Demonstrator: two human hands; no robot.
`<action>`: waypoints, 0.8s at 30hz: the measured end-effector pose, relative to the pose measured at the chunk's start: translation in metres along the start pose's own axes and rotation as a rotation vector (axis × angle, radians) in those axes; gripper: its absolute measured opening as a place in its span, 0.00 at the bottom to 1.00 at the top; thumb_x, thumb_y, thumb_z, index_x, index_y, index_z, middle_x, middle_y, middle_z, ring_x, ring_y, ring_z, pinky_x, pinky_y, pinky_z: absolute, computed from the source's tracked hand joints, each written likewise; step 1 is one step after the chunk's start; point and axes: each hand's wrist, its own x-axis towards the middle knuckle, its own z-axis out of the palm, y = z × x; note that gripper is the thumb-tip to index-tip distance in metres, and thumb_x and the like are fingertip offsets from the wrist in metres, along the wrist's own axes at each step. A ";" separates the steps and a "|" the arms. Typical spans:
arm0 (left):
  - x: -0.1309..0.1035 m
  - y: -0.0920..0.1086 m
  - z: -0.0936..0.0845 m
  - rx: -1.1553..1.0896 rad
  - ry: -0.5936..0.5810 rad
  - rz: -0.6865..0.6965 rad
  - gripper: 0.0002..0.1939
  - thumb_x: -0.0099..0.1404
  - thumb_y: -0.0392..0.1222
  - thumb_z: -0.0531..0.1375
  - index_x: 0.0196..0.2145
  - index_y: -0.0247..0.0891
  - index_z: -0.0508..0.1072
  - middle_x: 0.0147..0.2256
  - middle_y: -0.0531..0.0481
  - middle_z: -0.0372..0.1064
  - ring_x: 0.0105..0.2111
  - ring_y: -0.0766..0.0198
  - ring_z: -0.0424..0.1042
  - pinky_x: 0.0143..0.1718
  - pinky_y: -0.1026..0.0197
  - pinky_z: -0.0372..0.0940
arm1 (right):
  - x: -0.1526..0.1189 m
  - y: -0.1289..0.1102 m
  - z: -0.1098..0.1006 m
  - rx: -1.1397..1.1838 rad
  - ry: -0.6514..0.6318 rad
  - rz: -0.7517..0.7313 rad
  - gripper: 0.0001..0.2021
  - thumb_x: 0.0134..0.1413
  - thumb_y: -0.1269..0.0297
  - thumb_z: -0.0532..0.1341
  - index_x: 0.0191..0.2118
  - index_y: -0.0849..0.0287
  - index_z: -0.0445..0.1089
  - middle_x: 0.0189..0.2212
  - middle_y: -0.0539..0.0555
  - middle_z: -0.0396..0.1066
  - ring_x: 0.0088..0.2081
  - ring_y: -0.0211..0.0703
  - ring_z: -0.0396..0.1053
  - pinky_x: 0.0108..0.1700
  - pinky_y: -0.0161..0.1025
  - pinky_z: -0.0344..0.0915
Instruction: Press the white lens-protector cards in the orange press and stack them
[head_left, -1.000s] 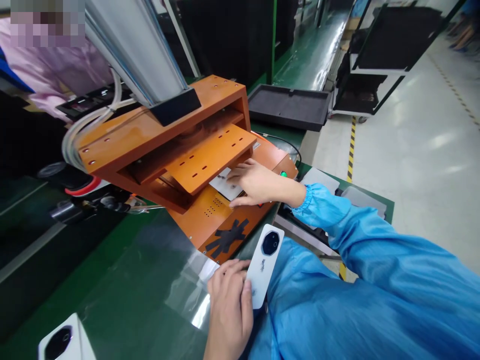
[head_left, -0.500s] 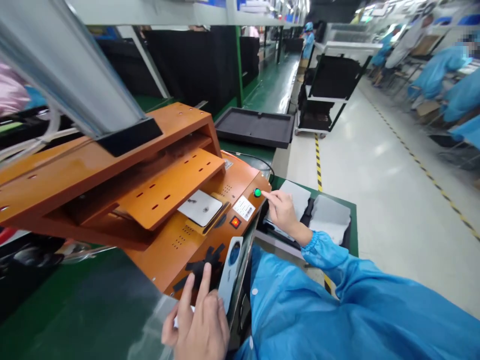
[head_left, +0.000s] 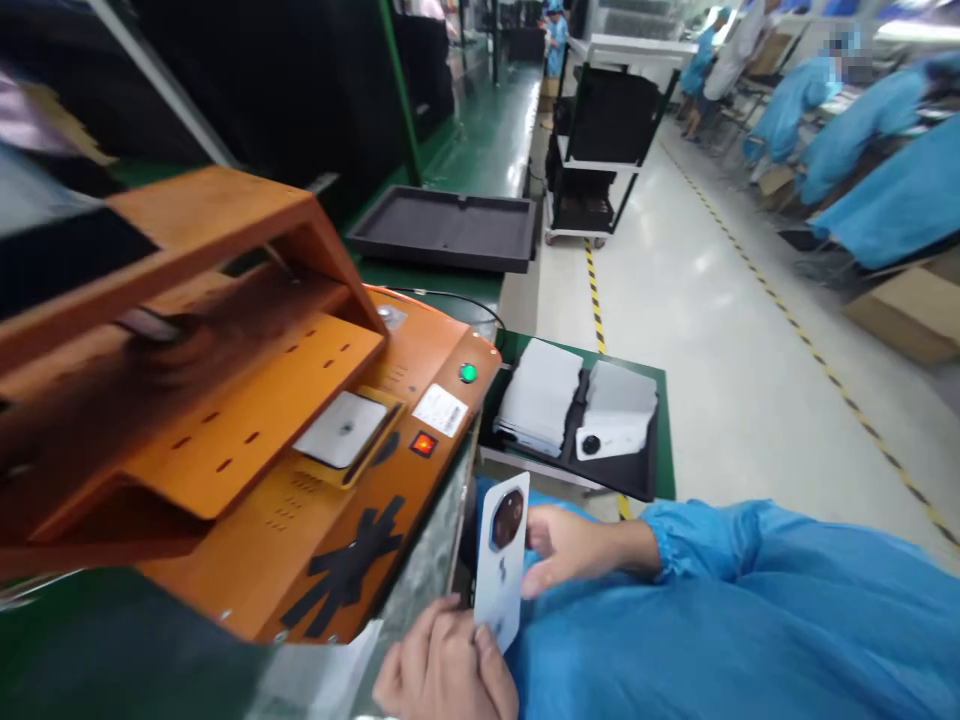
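Observation:
My left hand (head_left: 450, 660), low in the view, has its fingers closed on the bottom end of a white phone back cover (head_left: 499, 570). The cover stands nearly upright, its large round camera ring at the top. Beside its right edge is my right hand (head_left: 574, 550), thumb and fingers apart; whether the fingertips touch the cover I cannot tell. Left of both hands sits an orange press machine (head_left: 442, 340) with a green button (head_left: 468, 373) and a lit red switch (head_left: 424, 444). A pale phone-shaped plate (head_left: 341, 428) lies in the machine's fixture, partly under the orange upper plate.
A black tray (head_left: 645, 475) at the right holds two stacks of pale covers (head_left: 541, 390). Behind the machine is another dark tray (head_left: 450, 230). Farther off stand a trolley (head_left: 611, 130) and several people in blue gowns. A cardboard box (head_left: 911, 310) is at the far right.
My right hand has left the green button and come down beside the cover. My left hand, earlier with two fingers extended, is curled, and the cover is raised off the machine's front edge.

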 end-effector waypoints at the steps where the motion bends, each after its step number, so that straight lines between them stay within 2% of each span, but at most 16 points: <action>1: 0.000 0.006 0.007 -0.018 -0.040 0.018 0.09 0.67 0.38 0.56 0.44 0.45 0.69 0.39 0.44 0.77 0.46 0.48 0.75 0.49 0.45 0.57 | -0.009 -0.001 0.005 0.038 -0.043 0.086 0.14 0.54 0.59 0.73 0.46 0.49 0.75 0.34 0.44 0.80 0.31 0.39 0.77 0.32 0.33 0.73; 3: 0.002 0.011 0.018 -0.040 -0.104 0.056 0.17 0.69 0.42 0.56 0.54 0.40 0.68 0.47 0.38 0.76 0.51 0.45 0.72 0.51 0.43 0.56 | -0.020 0.016 -0.001 0.067 -0.108 0.256 0.08 0.61 0.63 0.67 0.45 0.53 0.75 0.36 0.46 0.81 0.32 0.40 0.78 0.33 0.34 0.73; 6: 0.001 0.002 0.022 -0.064 -0.167 0.127 0.30 0.70 0.48 0.57 0.65 0.34 0.61 0.54 0.32 0.73 0.54 0.43 0.70 0.51 0.45 0.58 | -0.035 0.073 -0.046 -0.131 -0.026 0.505 0.08 0.65 0.65 0.61 0.47 0.59 0.73 0.38 0.53 0.81 0.36 0.43 0.78 0.37 0.36 0.72; 9: -0.005 -0.012 0.020 -0.132 -0.212 0.209 0.25 0.70 0.45 0.60 0.62 0.36 0.66 0.50 0.39 0.76 0.50 0.50 0.73 0.51 0.51 0.60 | -0.055 0.130 -0.099 -0.364 -0.033 0.658 0.07 0.59 0.70 0.65 0.43 0.63 0.74 0.35 0.60 0.80 0.36 0.47 0.77 0.41 0.39 0.69; 10: -0.007 -0.014 0.020 -0.166 -0.224 0.238 0.22 0.69 0.44 0.61 0.59 0.37 0.69 0.49 0.41 0.77 0.49 0.52 0.74 0.51 0.52 0.61 | -0.062 0.144 -0.111 -0.427 -0.060 0.686 0.06 0.56 0.72 0.67 0.41 0.63 0.74 0.33 0.60 0.79 0.36 0.47 0.77 0.42 0.38 0.68; 12: -0.011 -0.011 0.018 -0.235 -0.245 0.271 0.17 0.69 0.40 0.61 0.55 0.39 0.72 0.48 0.45 0.78 0.47 0.55 0.75 0.51 0.54 0.61 | -0.074 0.160 -0.122 -0.530 -0.119 0.710 0.07 0.52 0.75 0.69 0.38 0.62 0.74 0.31 0.61 0.79 0.35 0.47 0.77 0.41 0.37 0.66; 14: -0.013 0.001 0.015 -0.295 -0.265 0.248 0.13 0.70 0.36 0.60 0.51 0.39 0.73 0.44 0.47 0.78 0.45 0.58 0.75 0.50 0.55 0.62 | -0.081 0.165 -0.119 -0.603 -0.164 0.693 0.06 0.51 0.76 0.68 0.36 0.61 0.75 0.31 0.61 0.79 0.35 0.47 0.76 0.39 0.37 0.64; 16: -0.014 0.017 0.008 -0.335 -0.302 0.162 0.10 0.70 0.33 0.58 0.48 0.40 0.73 0.41 0.49 0.78 0.42 0.59 0.75 0.48 0.55 0.64 | -0.086 0.166 -0.113 -0.653 -0.188 0.632 0.04 0.53 0.75 0.66 0.35 0.60 0.76 0.32 0.62 0.79 0.35 0.48 0.76 0.37 0.38 0.64; 18: -0.015 0.029 0.001 -0.372 -0.326 0.076 0.09 0.71 0.33 0.58 0.46 0.41 0.73 0.40 0.50 0.78 0.40 0.60 0.75 0.46 0.55 0.65 | -0.090 0.174 -0.112 -0.686 -0.185 0.543 0.04 0.59 0.69 0.63 0.35 0.61 0.76 0.35 0.66 0.79 0.33 0.49 0.75 0.35 0.41 0.63; 19: -0.017 0.032 -0.002 -0.383 -0.324 0.045 0.08 0.71 0.34 0.58 0.46 0.41 0.73 0.40 0.50 0.78 0.40 0.60 0.74 0.45 0.55 0.65 | -0.091 0.182 -0.114 -0.698 -0.180 0.494 0.08 0.62 0.64 0.61 0.35 0.61 0.77 0.35 0.67 0.78 0.31 0.50 0.75 0.33 0.42 0.62; 22: -0.024 0.025 -0.022 -0.365 -0.261 -0.037 0.08 0.70 0.35 0.60 0.47 0.41 0.74 0.40 0.51 0.78 0.41 0.61 0.74 0.45 0.55 0.66 | -0.085 0.217 -0.118 -0.800 -0.109 0.329 0.22 0.68 0.50 0.54 0.35 0.61 0.77 0.34 0.70 0.76 0.26 0.52 0.72 0.27 0.44 0.55; 24: -0.031 0.004 -0.043 -0.280 -0.178 -0.147 0.10 0.70 0.34 0.60 0.47 0.41 0.74 0.41 0.51 0.78 0.42 0.62 0.74 0.47 0.56 0.66 | -0.072 0.225 -0.112 -0.881 -0.062 0.172 0.24 0.69 0.48 0.51 0.40 0.61 0.77 0.32 0.70 0.75 0.24 0.52 0.70 0.25 0.45 0.53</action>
